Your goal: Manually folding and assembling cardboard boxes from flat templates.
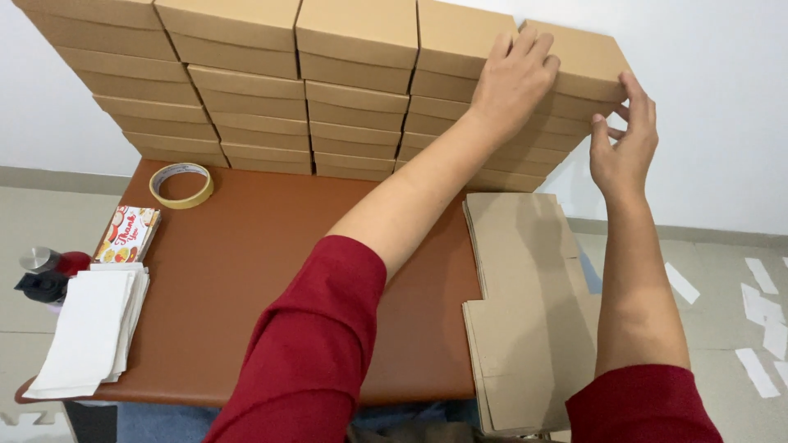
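My left hand (pixel 513 78) lies flat with fingers spread on the lid of the top right kraft cardboard box (pixel 581 56). My right hand (pixel 625 139) touches that box's right front corner with its fingertips, fingers apart. The box sits on top of the rightmost column of a wall of stacked brown boxes (pixel 353 107) at the back of the brown table (pixel 246 271). Both arms wear dark red sleeves.
Flat unfolded cardboard blanks (pixel 525 303) lie stacked at the table's right edge. A roll of tape (pixel 181 184) lies at the back left, with a pack of printed cards (pixel 127 234) and a pile of white sheets (pixel 86 332) in front of it. White strips litter the floor at right.
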